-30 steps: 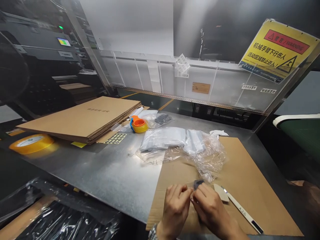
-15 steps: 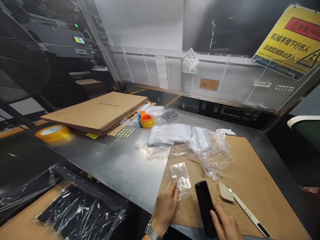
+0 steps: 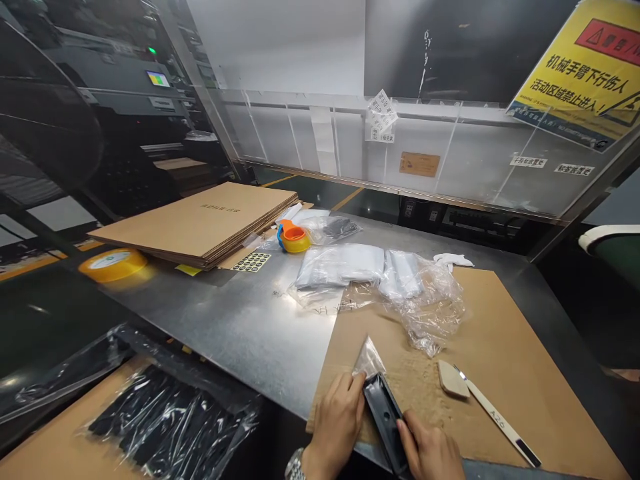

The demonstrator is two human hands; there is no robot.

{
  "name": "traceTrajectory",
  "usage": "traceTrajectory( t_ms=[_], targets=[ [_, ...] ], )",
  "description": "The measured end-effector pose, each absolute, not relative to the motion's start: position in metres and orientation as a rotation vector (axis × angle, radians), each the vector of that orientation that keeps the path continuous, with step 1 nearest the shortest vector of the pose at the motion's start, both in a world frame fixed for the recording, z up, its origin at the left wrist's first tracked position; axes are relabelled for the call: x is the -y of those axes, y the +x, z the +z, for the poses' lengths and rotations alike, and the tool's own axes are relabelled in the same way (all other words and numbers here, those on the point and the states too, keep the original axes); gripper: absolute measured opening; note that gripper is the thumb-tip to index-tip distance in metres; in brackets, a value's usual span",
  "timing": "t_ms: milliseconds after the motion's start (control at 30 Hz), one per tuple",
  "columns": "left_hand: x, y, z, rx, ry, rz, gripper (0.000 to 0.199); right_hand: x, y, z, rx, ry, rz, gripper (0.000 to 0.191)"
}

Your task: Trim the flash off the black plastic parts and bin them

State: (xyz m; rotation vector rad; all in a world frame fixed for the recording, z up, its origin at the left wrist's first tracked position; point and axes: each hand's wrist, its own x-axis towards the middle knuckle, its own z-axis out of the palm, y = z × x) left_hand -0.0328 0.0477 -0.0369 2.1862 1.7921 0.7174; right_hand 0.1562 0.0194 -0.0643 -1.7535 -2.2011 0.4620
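A long black piece (image 3: 386, 421) with a hollow inner side and a small round hole lies tilted between my hands, above the cardboard sheet (image 3: 505, 373). My right hand (image 3: 433, 443) grips its lower right edge, fingers closed. My left hand (image 3: 337, 417), with a metal watch at the wrist, is closed on a small clear bag (image 3: 369, 358) near the piece's upper end. Part of the bag is hidden by the hand and the piece. To the right, a beige block (image 3: 453, 380) rests beside a white pen-like tool (image 3: 497, 417) marked A26.
Clear bags of white sheets (image 3: 367, 263) lie behind the hands. Farther left are an orange tape dispenser (image 3: 293, 237), stacked cardboard (image 3: 210, 217) and a yellow tape roll (image 3: 114, 264). Bagged black pieces (image 3: 170, 420) sit lower left. A transparent panel (image 3: 345, 143) stands behind the table.
The black piece has moved left toward my left hand and turned to show its hollow side. The small clear bag is now tilted and partly covered. My right hand has shifted left.
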Motion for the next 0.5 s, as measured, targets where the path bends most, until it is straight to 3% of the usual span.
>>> traceTrajectory(
  t_ms=[133, 233, 500],
  targets=[
    [-0.042, -0.027, -0.029, -1.551, 2.389, 0.691, 0.023, -0.023, 0.147, -0.063, 2.23, -1.704, 0.348, 0.033],
    [-0.035, -0.026, -0.022, -1.441, 2.489, 0.713, 0.021, -0.032, 0.143, -0.051, 2.083, -1.678, 0.562, 0.035],
    [-0.04, -0.029, 0.007, -1.489, 2.328, 0.886, 0.025, -0.066, 0.128, 0.027, 2.247, -1.696, 0.509, 0.036]
  ],
)
